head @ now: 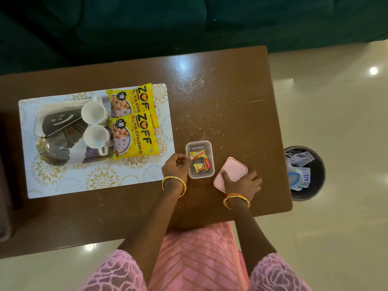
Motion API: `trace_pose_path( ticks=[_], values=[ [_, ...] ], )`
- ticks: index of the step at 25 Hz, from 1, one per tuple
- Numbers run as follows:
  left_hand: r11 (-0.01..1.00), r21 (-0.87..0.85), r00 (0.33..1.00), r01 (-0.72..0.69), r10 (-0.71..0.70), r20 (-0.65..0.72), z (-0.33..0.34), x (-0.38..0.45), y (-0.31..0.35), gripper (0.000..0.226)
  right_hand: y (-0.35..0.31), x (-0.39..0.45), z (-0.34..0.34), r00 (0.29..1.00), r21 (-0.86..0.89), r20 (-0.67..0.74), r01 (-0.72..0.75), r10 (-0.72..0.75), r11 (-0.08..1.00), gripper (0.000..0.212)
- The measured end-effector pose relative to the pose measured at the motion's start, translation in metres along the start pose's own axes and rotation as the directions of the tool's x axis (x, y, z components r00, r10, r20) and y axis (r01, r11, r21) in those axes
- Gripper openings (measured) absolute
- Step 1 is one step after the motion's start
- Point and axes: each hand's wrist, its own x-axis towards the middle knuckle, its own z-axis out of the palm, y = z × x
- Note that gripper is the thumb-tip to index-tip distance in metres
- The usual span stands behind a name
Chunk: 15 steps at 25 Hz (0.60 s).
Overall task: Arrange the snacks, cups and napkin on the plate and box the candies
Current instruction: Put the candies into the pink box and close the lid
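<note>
Head view: the clear box (199, 146) sits on the brown table (231, 101) with 3 small packets (197, 154) inside, their labels unreadable. The left hand (176, 168) curls at the box's left rim; whether it pinches anything is unclear. The right hand (243, 183) grips the pink lid (234, 168) just beside the box, hiding the lid's near corner.

brown table (231, 97), glossy cream floor (336, 101), green sofa (126, 28)

A pink dress (195, 259) with slanting chevron stripes fills six o'clock. At seven and five o'clock, the left sleeve (119, 271) and right sleeve (275, 274) are pink lace with a rose pattern. The left hand (176, 166) wears a gold bangle (184, 185) at the wrist. The right hand (243, 182) wears a second gold bangle (226, 203) beside a twisted orange-red thread (236, 195).
</note>
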Motion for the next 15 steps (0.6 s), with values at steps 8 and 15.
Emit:
trace_pose_path(
  ticks=[8,15],
  values=[
    [0.995,-0.086,0.996,0.045,-0.039,0.075,-0.002,-0.004,0.005,0.016,-0.011,0.000,-0.010,0.999,0.453,0.016,-0.038,0.034,0.890,0.038],
    [0.966,-0.229,0.991,0.122,-0.105,0.088,-0.004,-0.006,0.002,0.023,-0.063,-0.038,-0.009,0.875,0.147,-0.014,0.480,-0.483,0.865,0.036]
  ],
)
